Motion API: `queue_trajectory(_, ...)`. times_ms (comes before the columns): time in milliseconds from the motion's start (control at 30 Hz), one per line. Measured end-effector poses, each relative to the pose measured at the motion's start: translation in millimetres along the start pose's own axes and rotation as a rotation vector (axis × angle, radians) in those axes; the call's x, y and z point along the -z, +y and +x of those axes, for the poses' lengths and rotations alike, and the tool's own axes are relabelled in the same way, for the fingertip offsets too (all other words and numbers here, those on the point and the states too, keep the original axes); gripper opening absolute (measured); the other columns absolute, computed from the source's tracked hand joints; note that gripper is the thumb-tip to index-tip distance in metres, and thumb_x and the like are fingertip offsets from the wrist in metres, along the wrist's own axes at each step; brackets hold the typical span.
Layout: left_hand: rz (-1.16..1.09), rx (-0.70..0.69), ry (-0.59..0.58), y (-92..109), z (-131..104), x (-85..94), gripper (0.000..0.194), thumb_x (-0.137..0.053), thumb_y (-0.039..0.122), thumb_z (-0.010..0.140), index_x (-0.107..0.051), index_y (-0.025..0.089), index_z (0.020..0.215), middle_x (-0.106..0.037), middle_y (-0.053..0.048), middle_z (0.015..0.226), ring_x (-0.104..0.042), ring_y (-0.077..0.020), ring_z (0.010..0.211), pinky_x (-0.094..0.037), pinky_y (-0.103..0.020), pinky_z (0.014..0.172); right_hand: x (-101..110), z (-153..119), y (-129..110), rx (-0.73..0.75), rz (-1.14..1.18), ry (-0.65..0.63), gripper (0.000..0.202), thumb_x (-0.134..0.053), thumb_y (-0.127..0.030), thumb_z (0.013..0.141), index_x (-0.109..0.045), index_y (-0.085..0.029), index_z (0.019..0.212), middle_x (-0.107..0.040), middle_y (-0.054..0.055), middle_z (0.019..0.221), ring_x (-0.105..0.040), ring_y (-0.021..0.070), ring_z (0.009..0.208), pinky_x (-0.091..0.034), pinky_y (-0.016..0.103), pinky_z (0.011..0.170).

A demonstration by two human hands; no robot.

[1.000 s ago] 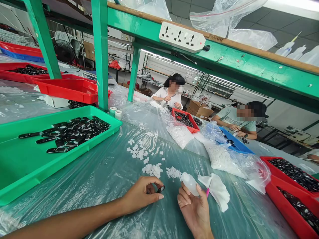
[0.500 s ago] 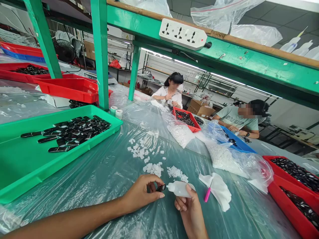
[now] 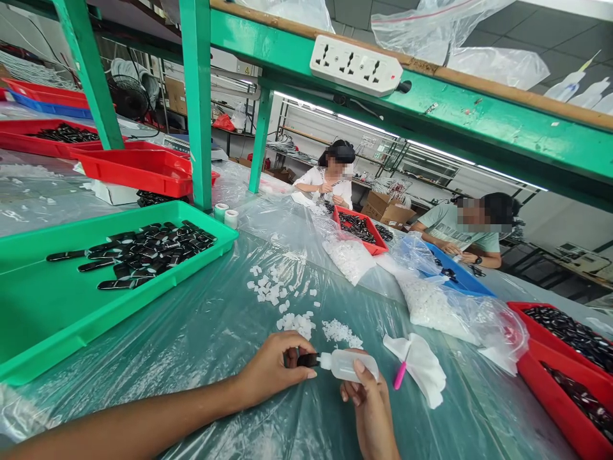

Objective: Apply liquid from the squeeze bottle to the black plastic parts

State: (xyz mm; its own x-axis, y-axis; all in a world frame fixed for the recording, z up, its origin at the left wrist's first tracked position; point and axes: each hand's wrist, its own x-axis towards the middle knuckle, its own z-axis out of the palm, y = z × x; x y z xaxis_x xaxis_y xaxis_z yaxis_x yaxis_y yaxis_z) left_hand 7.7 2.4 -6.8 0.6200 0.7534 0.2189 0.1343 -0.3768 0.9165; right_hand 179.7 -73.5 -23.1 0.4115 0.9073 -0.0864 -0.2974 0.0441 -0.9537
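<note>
Between the thumb and fingers of my left hand (image 3: 271,367) is a small black plastic part (image 3: 307,360). My right hand (image 3: 371,390) grips a translucent white squeeze bottle (image 3: 353,367), lying nearly level with its nozzle pointing left. The nozzle meets the right end of the black part; its very tip is hidden there. Just beyond my hands lie a pile of tiny white pieces (image 3: 341,333) and a pile of larger white pieces (image 3: 295,324). Right of the bottle, a pink-handled tool (image 3: 400,375) rests on a white cloth or tissue (image 3: 425,370).
A green tray (image 3: 115,319) of black parts (image 3: 153,252) stands at left. Red trays (image 3: 560,377) of black parts sit at right. Bags of white pieces (image 3: 431,306) lie mid-table. Two people work across the table. A green shelf beam (image 3: 460,96) with a power strip (image 3: 357,66) crosses overhead.
The bottle has shifted slightly and levelled out, its nozzle now meeting the black part. The black part has turned in my left fingers and shows more of its side.
</note>
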Motion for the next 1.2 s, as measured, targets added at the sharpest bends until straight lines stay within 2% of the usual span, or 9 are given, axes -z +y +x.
queue_trajectory(600,-0.009,0.014,0.008,-1,-1,1.0,0.018,-0.069,0.029,0.072,-0.068,0.018,0.086,-0.061,-0.002,0.080,-0.053,-0.0128,0.067,-0.039,-0.020,0.058,1,-1,-5,0.065,-0.146,0.048,0.034,-0.064,-0.047,0.071,-0.062,-0.017,0.087,-0.040,-0.006,0.051,-0.034,0.0086,0.046,-0.030,0.022,0.045)
queue_trajectory(933,-0.140,0.015,-0.018,-8,0,-2.1,0.023,-0.066,0.026,0.074,-0.066,0.016,0.094,-0.063,-0.004,0.090,-0.057,-0.0139,0.073,-0.046,-0.022,0.066,-7,-2,-12,-0.044,0.163,-0.011,0.028,-0.058,-0.046,0.077,-0.063,-0.021,0.088,-0.036,-0.007,0.053,-0.031,0.0077,0.043,-0.041,0.027,0.051)
queue_trajectory(1200,-0.182,0.013,-0.037,-6,0,-1.1,0.022,-0.065,0.024,0.075,-0.066,0.015,0.096,-0.063,-0.006,0.093,-0.059,-0.0150,0.075,-0.048,-0.023,0.068,-5,1,-12,-0.047,0.257,-0.060,0.029,-0.060,-0.046,0.077,-0.064,-0.021,0.090,-0.045,-0.006,0.052,-0.040,0.0089,0.044,-0.042,0.027,0.051)
